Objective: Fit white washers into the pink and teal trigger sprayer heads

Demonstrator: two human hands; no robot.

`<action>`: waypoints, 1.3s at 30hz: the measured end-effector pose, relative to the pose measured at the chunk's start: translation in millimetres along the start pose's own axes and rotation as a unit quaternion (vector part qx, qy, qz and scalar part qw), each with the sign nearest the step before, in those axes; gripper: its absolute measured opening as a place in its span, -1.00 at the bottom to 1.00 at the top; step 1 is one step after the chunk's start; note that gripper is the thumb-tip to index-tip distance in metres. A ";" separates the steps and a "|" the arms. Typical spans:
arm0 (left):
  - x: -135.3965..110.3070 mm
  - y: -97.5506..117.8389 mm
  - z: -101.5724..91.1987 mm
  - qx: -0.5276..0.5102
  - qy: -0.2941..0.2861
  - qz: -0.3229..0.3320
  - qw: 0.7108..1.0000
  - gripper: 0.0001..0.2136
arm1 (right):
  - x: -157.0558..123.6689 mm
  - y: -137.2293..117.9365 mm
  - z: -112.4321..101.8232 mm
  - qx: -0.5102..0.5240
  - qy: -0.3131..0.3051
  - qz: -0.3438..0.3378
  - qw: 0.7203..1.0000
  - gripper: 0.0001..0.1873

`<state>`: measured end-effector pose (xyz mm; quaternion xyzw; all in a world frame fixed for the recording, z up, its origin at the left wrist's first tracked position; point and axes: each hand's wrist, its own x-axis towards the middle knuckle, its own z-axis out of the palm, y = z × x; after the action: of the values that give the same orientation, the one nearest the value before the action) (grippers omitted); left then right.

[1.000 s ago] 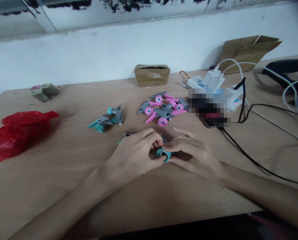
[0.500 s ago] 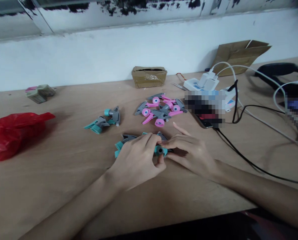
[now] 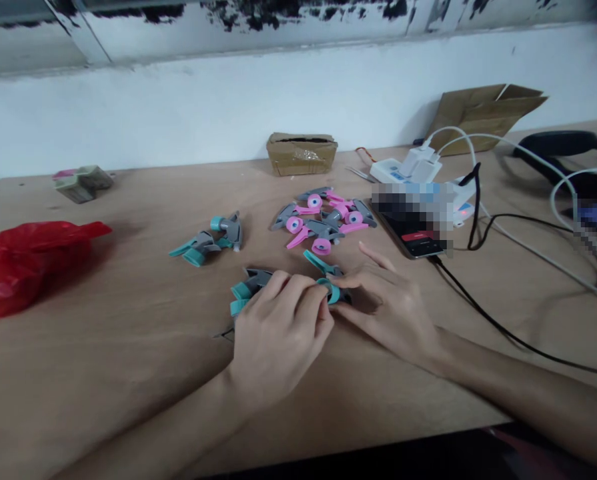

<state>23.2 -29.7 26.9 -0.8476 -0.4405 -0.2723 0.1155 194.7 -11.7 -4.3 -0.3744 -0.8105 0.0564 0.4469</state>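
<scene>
Low over the table, my right hand [image 3: 391, 303] is closed on a grey and teal plastic trigger spray head [image 3: 332, 291]. Its round teal collar faces me, and a teal lever sticks up behind. My left hand [image 3: 283, 333] has its fingertips pinched together at the collar's opening. Whatever is between those fingertips is hidden. Other grey and teal spray heads [image 3: 245, 288] lie beside and partly behind my left hand. A separate small group of teal spray heads [image 3: 205, 243] rests farther left. Beyond my hands is a pile of grey and pink spray heads [image 3: 322, 223].
A red plastic bag [image 3: 33, 263] lies at the left. Small cardboard box [image 3: 302, 159] and larger open carton [image 3: 483, 117] stand by the wall. A phone [image 3: 412, 230], white power strip [image 3: 388, 171] and loose cables [image 3: 498, 337] occupy the right side.
The spray head in my right hand has turned, so its teal lever now shows above the collar. My left fingers have closed in at the collar's opening.
</scene>
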 end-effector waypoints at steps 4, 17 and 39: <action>2.0 2.2 -4.7 0.047 -0.008 0.037 0.998 -0.88 | -0.7 -2.0 0.9 -0.007 0.004 0.009 1.000 -0.78; 3.1 -2.4 1.8 0.038 -0.032 0.020 0.999 -0.91 | 0.6 -5.5 -0.1 -0.025 -0.013 0.034 0.999 -0.83; 11.5 -30.7 -9.8 -0.305 -0.146 -0.184 0.923 -0.88 | -0.8 1.1 1.7 0.090 -0.012 0.063 0.994 -0.73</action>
<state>0.1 -8.1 40.1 -0.7764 -0.4961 -0.2834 -0.2659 194.2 -11.0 -6.3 -0.3827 -0.7820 0.1613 0.4648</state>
